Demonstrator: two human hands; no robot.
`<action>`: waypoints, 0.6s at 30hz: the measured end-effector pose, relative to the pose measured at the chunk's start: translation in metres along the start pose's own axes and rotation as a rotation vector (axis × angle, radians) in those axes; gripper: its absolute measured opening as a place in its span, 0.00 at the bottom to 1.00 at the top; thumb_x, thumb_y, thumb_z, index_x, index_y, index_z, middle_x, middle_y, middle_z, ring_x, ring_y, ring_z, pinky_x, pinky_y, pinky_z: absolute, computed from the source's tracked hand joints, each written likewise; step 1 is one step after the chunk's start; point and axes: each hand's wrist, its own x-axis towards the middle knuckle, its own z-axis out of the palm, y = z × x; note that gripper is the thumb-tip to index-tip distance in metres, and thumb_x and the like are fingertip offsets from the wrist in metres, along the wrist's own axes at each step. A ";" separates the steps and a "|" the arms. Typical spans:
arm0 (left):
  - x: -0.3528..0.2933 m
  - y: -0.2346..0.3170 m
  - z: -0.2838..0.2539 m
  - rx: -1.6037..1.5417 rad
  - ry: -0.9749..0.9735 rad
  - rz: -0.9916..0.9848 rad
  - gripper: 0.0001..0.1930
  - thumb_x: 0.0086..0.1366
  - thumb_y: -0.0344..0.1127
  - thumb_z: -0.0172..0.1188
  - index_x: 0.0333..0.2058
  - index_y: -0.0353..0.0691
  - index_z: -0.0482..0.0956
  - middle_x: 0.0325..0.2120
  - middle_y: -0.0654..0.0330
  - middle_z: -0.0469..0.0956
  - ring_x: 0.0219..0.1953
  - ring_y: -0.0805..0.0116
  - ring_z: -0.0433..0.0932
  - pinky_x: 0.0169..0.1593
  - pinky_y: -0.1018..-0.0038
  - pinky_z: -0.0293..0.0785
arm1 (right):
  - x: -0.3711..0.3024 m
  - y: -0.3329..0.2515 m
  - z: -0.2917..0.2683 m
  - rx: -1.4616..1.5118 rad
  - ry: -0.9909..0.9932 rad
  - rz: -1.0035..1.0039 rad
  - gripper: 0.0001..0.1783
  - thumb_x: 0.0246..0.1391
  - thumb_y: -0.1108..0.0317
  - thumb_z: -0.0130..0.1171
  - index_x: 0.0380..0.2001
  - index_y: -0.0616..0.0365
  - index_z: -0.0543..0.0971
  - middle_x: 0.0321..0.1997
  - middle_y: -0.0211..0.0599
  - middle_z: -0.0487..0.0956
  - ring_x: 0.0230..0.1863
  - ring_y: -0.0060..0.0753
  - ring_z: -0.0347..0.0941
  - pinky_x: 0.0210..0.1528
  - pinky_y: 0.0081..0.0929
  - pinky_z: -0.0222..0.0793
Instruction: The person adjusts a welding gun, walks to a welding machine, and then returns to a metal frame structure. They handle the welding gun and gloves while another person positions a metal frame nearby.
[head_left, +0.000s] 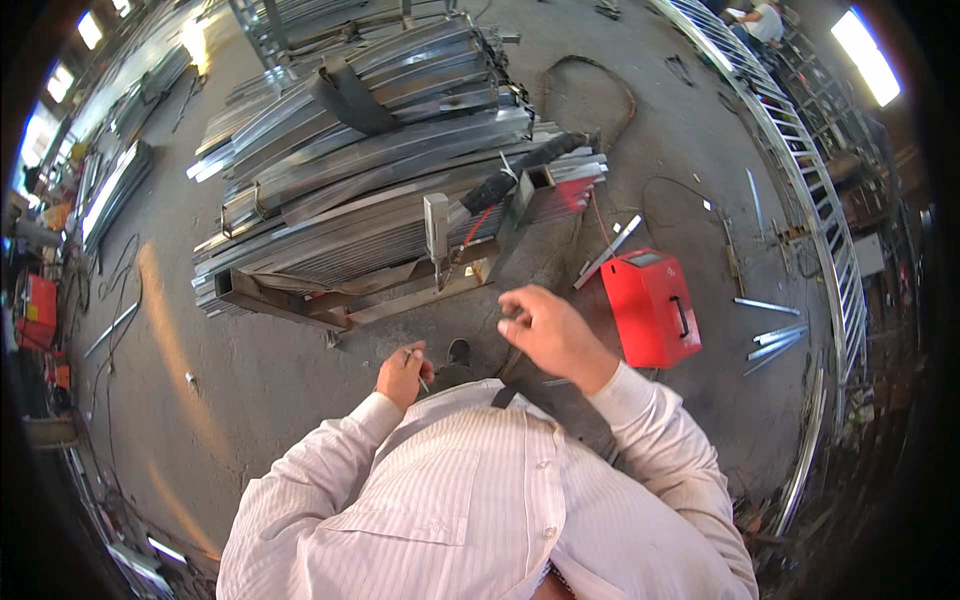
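My left hand, low in front of my body, is closed around a thin rod, whose ends show past the fingers. Farther right, my right hand is raised over the floor, its fingers loosely bent and apart, with no object visible in it. Beyond both hands, a pale, boxy hand tool with a narrow tip stands upright at a rusty steel frame. A thick dark cable lies beside the tool. Neither hand touches the tool or the frame.
A large stack of metal profiles lies ahead, with a dark strap over it. A red case stands right of my right hand. Short metal bars and a long ladder-like frame lie farther right. Another person is at the far right.
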 end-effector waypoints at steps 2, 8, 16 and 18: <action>0.017 0.016 0.017 -0.094 0.062 0.042 0.19 0.82 0.38 0.51 0.62 0.34 0.79 0.33 0.58 0.84 0.34 0.72 0.83 0.37 0.74 0.80 | 0.045 0.006 -0.030 -0.052 0.007 -0.100 0.20 0.61 0.64 0.70 0.52 0.63 0.80 0.48 0.48 0.83 0.41 0.42 0.84 0.45 0.39 0.79; 0.027 0.034 0.048 -0.041 0.353 0.152 0.18 0.77 0.32 0.53 0.60 0.36 0.82 0.29 0.64 0.81 0.28 0.77 0.75 0.33 0.76 0.73 | 0.204 0.044 -0.076 -0.450 -0.093 -0.611 0.26 0.57 0.60 0.68 0.56 0.61 0.80 0.55 0.48 0.82 0.57 0.54 0.78 0.59 0.45 0.76; -0.016 0.022 0.148 -0.244 0.991 -0.010 0.21 0.76 0.47 0.63 0.55 0.37 0.87 0.32 0.64 0.85 0.32 0.75 0.79 0.39 0.72 0.77 | 0.345 0.047 -0.035 -1.067 -0.919 -0.580 0.33 0.49 0.50 0.71 0.54 0.60 0.83 0.58 0.51 0.84 0.61 0.53 0.81 0.60 0.48 0.77; -0.022 0.025 0.181 -0.399 1.087 -0.046 0.21 0.76 0.47 0.64 0.55 0.37 0.88 0.29 0.65 0.84 0.30 0.77 0.78 0.37 0.73 0.76 | 0.357 0.045 -0.027 -1.060 -1.087 -0.660 0.35 0.50 0.45 0.74 0.52 0.61 0.82 0.57 0.51 0.86 0.59 0.54 0.82 0.60 0.47 0.77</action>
